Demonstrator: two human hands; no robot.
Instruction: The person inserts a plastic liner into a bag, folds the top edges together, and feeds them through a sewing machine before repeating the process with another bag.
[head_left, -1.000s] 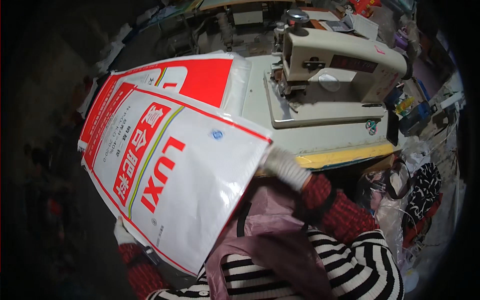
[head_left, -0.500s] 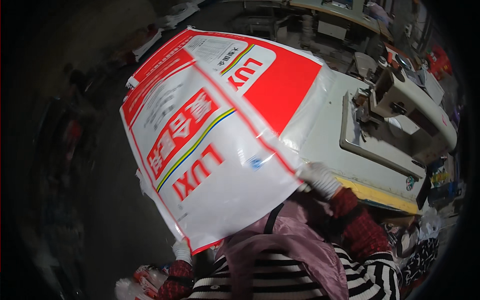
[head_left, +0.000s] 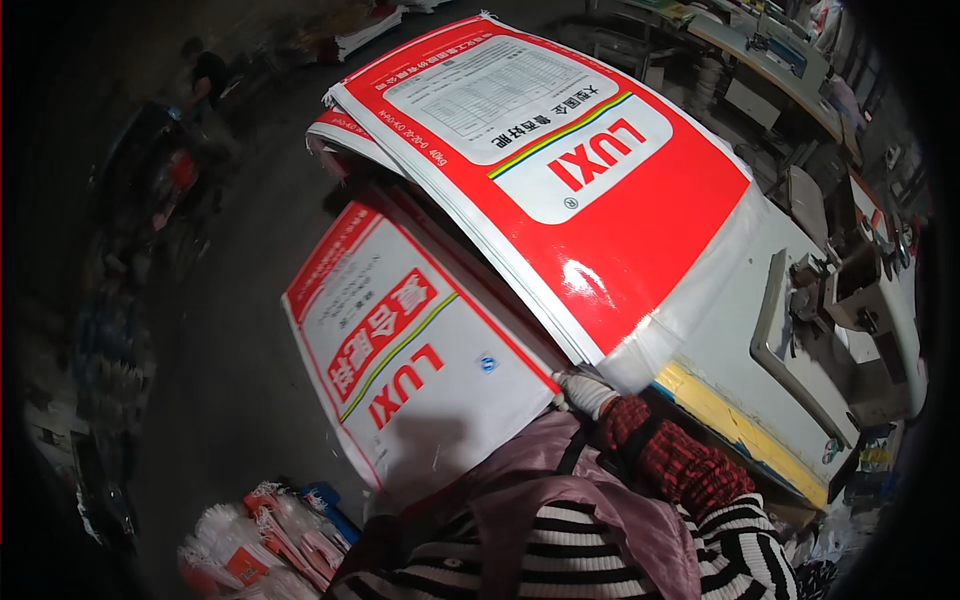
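Observation:
A white woven plastic sack [head_left: 455,400] with red borders and printed panels hangs low in front of my body, left of the table's edge. My right hand [head_left: 585,392], in a white glove with a dark red sleeve behind it, is closed on the sack's upper right corner. The left sleeve [head_left: 375,545] is in dark shadow by the sack's lower left corner, and the fingers there cannot be made out. Beside the held sack, a stack of similar red and white sacks [head_left: 640,240] lies on the table, its left side overhanging the edge.
On the right, a pale sewing machine [head_left: 870,300] stands on the grey table [head_left: 715,345], which has a worn yellow front edge [head_left: 740,430]. Bundled sacks [head_left: 260,540] lie at the lower left. Farther back are another worktable [head_left: 750,50] and a person [head_left: 205,75].
The held sack has dropped down and left off the stack, uncovering the stack's top sack. My right hand has shifted left with its corner. The left glove has passed out of sight.

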